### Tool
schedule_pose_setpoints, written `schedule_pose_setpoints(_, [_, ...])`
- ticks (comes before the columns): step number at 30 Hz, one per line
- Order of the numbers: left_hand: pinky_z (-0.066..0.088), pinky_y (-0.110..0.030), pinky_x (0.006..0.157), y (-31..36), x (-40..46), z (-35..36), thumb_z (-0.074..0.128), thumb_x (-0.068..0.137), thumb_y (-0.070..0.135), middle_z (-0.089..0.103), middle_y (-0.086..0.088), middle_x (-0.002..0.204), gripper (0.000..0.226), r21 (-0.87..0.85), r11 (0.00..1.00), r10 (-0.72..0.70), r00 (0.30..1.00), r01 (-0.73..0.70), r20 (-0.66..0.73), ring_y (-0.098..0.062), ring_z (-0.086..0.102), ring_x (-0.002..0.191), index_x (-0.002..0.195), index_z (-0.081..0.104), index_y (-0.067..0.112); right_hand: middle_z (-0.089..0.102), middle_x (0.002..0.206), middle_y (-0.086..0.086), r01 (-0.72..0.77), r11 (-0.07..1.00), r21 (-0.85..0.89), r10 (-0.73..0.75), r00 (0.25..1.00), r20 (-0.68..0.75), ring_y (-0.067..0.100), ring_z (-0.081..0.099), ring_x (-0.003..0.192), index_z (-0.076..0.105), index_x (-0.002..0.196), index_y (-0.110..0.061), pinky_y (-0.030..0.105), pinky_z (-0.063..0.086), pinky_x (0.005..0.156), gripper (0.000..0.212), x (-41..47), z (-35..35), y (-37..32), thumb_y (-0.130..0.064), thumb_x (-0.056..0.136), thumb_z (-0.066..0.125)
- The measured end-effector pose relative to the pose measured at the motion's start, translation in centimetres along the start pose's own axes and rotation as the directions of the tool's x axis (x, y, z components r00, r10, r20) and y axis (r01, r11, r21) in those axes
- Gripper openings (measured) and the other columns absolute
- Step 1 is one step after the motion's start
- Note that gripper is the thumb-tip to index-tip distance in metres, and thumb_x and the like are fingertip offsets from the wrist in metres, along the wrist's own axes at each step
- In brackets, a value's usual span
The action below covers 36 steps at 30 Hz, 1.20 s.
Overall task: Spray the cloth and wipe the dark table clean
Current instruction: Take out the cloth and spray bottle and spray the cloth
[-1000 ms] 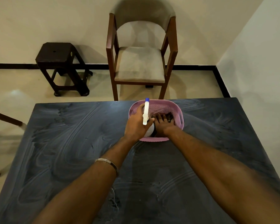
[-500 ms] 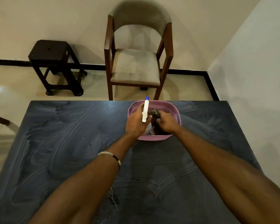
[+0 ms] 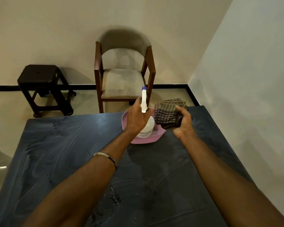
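Left hand (image 3: pixel 138 117) clamped round neck of white spray bottle (image 3: pixel 146 126), blue-tipped nozzle up and angled away toward far edge; grip near the trigger, presumably so a finger can pump it. Bottle body low, over or just inside pink basket (image 3: pixel 143 140) — cannot tell whether its base rests there or hangs clear.

Right hand (image 3: pixel 181 122) closed on folded checked cloth (image 3: pixel 168 114), raised above basket's right side, just beside the bottle. Cloth bunched into a thick pad, face turned partly toward the nozzle; likely held so as to catch spray without wetting the rest.

Nozzle not aimed at cloth yet; needs turning rightward, or cloth brought in front. No mist visible.

Dark surface (image 3: pixel 72 161) streaked all over with pale swirls and arcs, a crusty patch near the front middle. Wiping judged not begun in earnest. Basket parked at far edge, out of the main wiping area.

Beyond: wooden chair (image 3: pixel 124 74), dark stool (image 3: pixel 43 84) against wall.
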State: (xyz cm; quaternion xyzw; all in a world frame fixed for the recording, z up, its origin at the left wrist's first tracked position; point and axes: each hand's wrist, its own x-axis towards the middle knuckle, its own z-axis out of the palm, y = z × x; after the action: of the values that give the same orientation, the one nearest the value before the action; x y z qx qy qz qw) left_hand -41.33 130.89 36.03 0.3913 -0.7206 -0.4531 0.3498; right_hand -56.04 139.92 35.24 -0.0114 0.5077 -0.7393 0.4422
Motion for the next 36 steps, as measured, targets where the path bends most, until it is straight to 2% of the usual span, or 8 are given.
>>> schedule_pose_setpoints(3, [0.047, -0.017, 0.068, 1.7, -2.0, -0.7, 0.067, 0.089, 0.013, 0.058, 0.003, 0.091, 0.034, -0.01, 1.0, 0.012, 0.999, -0.012, 0.044, -0.008, 0.056, 0.075, 0.121, 0.055, 0.012, 0.07, 0.108, 0.017, -0.068, 0.997, -0.041, 0.066, 0.997, -0.046, 0.031, 0.068, 0.091, 0.063, 0.12, -0.001, 0.04, 0.057, 0.074, 0.032, -2.3, 0.5, 0.8, -0.011, 0.091, 0.056])
schedule_pose_setpoints(6, [0.046, -0.013, 0.07, 2.9, -4.2, -1.5, 0.064, 0.092, 0.012, 0.059, 0.0, 0.098, 0.038, -0.057, 0.998, 0.009, 0.995, -0.004, 0.095, -0.01, 0.057, 0.085, 0.129, 0.053, 0.009, 0.068, 0.116, 0.019, -0.057, 0.996, -0.069, 0.054, 0.997, -0.047, 0.033, 0.066, 0.096, 0.058, 0.13, 0.002, 0.038, 0.058, 0.07, 0.043, -3.9, 0.5, 0.4, -0.011, 0.09, 0.049])
schedule_pose_setpoints(9, [0.049, -0.013, 0.073, 3.6, -6.6, -2.2, 0.065, 0.091, 0.009, 0.057, -0.002, 0.104, 0.034, -0.058, 0.998, -0.001, 0.989, 0.01, 0.149, -0.012, 0.057, 0.093, 0.123, 0.055, 0.006, 0.07, 0.105, 0.017, -0.02, 0.998, -0.057, 0.021, 0.999, 0.024, 0.033, 0.067, 0.092, 0.064, 0.115, -0.001, 0.038, 0.057, 0.069, 0.032, -6.0, -0.3, -1.1, -0.012, 0.091, 0.045])
schedule_pose_setpoints(12, [0.054, -0.019, 0.075, 3.9, -9.3, -2.2, 0.065, 0.09, 0.007, 0.06, -0.005, 0.111, 0.04, -0.108, 0.994, 0.019, 0.97, 0.008, 0.244, -0.02, 0.062, 0.102, 0.128, 0.054, 0.006, 0.073, 0.102, 0.015, 0.003, 0.999, -0.043, 0.0, 0.997, 0.077, 0.033, 0.066, 0.094, 0.068, 0.106, -0.003, 0.044, 0.054, 0.082, 0.031, -7.5, -1.8, -2.1, -0.015, 0.092, 0.043])
schedule_pose_setpoints(19, [0.056, -0.021, 0.074, 5.3, -17.0, -0.2, 0.064, 0.088, 0.0, 0.065, 0.0, 0.098, 0.034, -0.159, 0.987, 0.049, 0.929, 0.011, 0.368, -0.015, 0.064, 0.09, 0.108, 0.058, 0.027, 0.069, 0.117, 0.019, -0.038, 0.999, -0.015, 0.039, 0.993, 0.113, 0.036, 0.062, 0.107, 0.066, 0.116, -0.005, 0.05, 0.05, 0.094, 0.039, -11.0, -5.5, -2.7, -0.022, 0.093, 0.039])
schedule_pose_setpoints(23, [0.057, -0.032, 0.082, 5.8, -20.4, 1.5, 0.063, 0.086, -0.002, 0.065, -0.004, 0.093, 0.024, -0.117, 0.992, 0.005, 0.924, 0.043, 0.381, -0.022, 0.066, 0.093, 0.103, 0.061, 0.014, 0.072, 0.106, 0.018, -0.039, 0.999, -0.007, 0.039, 0.991, 0.127, 0.035, 0.064, 0.101, 0.067, 0.11, -0.003, 0.046, 0.052, 0.088, 0.037, -12.9, -6.9, -3.0, -0.021, 0.094, 0.038])
schedule_pose_setpoints(26, [0.058, -0.038, 0.085, 5.8, -22.4, 2.2, 0.064, 0.085, -0.003, 0.065, -0.003, 0.094, 0.026, -0.104, 0.992, -0.022, 0.919, 0.068, 0.395, -0.025, 0.066, 0.095, 0.103, 0.062, 0.015, 0.069, 0.115, 0.019, -0.039, 0.999, -0.005, 0.04, 0.991, 0.13, 0.036, 0.063, 0.106, 0.065, 0.117, -0.003, 0.046, 0.052, 0.089, 0.039, -14.0, -7.9, -3.2, -0.022, 0.093, 0.04])
schedule_pose_setpoints(36, [0.057, -0.027, 0.082, 4.2, -24.6, 1.3, 0.065, 0.088, 0.004, 0.067, 0.002, 0.095, 0.024, -0.026, 0.997, -0.049, 0.911, 0.066, 0.409, -0.017, 0.066, 0.094, 0.101, 0.061, 0.025, 0.075, 0.1, 0.016, -0.027, 0.999, 0.042, 0.019, 0.983, 0.185, 0.035, 0.065, 0.099, 0.066, 0.11, -0.005, 0.045, 0.052, 0.08, 0.037, -15.3, -9.3, -4.3, -0.021, 0.095, 0.038])
